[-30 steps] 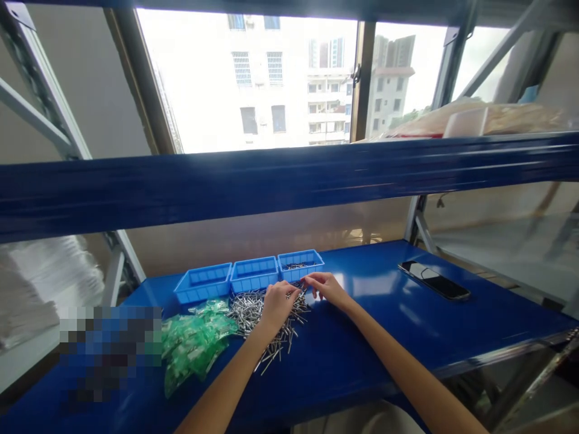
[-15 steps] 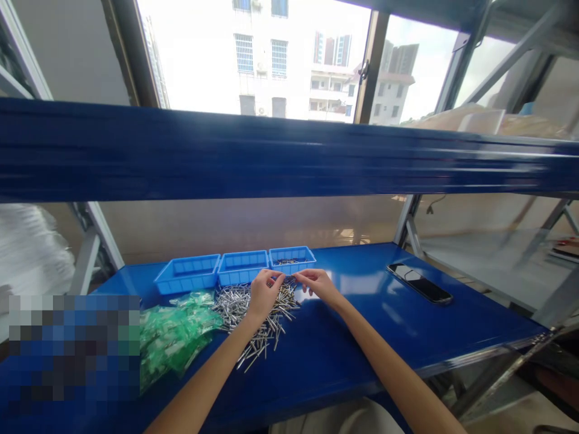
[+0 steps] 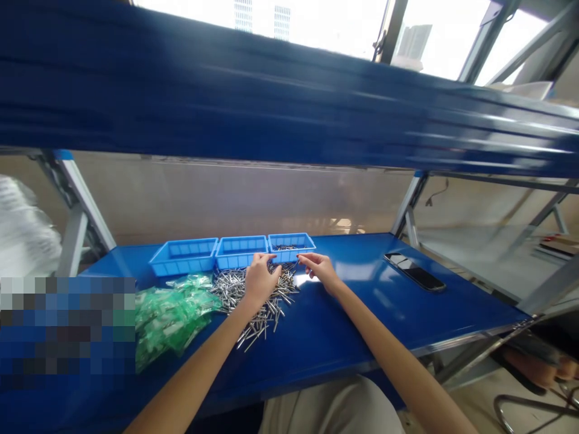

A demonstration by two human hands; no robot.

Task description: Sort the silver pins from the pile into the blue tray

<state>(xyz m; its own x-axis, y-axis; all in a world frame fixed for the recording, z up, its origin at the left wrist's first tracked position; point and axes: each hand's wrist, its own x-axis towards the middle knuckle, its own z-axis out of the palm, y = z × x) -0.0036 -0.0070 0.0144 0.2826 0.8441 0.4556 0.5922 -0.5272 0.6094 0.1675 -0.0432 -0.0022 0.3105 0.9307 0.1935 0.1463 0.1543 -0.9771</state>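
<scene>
My left hand (image 3: 259, 279) is over the pile of thin metal rods (image 3: 233, 288), its thumb and forefinger spread apart with nothing visible between them. To the right of the pile my right hand (image 3: 319, 269) is closed in a pinch. Whatever is at its fingertips is too small to make out. Just behind both hands is the right-hand blue bin (image 3: 294, 256), with some small dark rods lying in it. Part of the pile is hidden by my left hand and forearm.
Two more blue bins, a middle one (image 3: 242, 261) and a left one (image 3: 183, 267), stand in the same row. Green plastic bags (image 3: 174, 319) lie left of the rods. A phone (image 3: 414, 272) rests on the blue table (image 3: 335, 343) at right. A blue shelf beam (image 3: 289, 114) crosses above.
My left thumb and forefinger have parted from a pinch. My right hand keeps its pinch close to the right-hand bin. The camera view has tipped downward.
</scene>
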